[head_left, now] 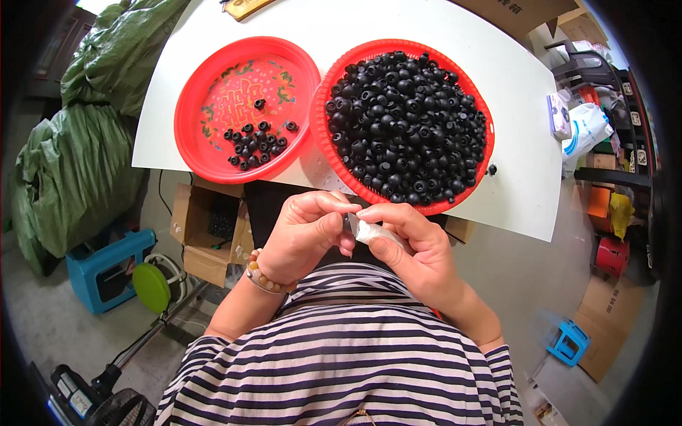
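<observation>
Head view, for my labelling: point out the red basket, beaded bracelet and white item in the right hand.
Red basket [322,128]: head view, left side.
Beaded bracelet [255,272]: head view, left-side beads.
White item [369,231]: head view, left part.

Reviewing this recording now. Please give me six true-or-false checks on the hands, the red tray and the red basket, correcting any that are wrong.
1. The red basket and the red tray stand on a white table. True.
2. The red tray holds more black pieces than the red basket. False: the red basket is heaped with black pieces; the red tray has far fewer.
3. The right hand holds a white piece. True.
4. A beaded bracelet is on the right wrist. False: the beaded bracelet is on the left wrist.
5. A loose black piece lies right of the red basket. True.
6. The left hand is inside the red tray. False: the left hand is outside it, close to the right hand.
</observation>
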{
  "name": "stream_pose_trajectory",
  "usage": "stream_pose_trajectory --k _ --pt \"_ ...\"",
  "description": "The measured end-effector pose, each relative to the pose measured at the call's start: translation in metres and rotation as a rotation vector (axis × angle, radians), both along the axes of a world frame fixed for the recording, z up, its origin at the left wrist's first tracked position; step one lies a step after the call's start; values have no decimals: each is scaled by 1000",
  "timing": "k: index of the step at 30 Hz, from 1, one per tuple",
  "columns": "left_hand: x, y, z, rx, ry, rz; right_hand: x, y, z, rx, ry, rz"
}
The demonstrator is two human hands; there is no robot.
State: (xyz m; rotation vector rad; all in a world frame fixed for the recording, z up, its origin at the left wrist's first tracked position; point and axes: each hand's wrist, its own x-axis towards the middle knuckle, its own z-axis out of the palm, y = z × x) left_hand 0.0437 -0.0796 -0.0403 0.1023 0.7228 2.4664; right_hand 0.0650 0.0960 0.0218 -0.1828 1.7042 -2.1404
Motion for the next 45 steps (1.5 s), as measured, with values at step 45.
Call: stream_pose_trajectory --k 45 --pt "-2 0 8 80 -327 -146 -5 -5 -12 180 182 -34"
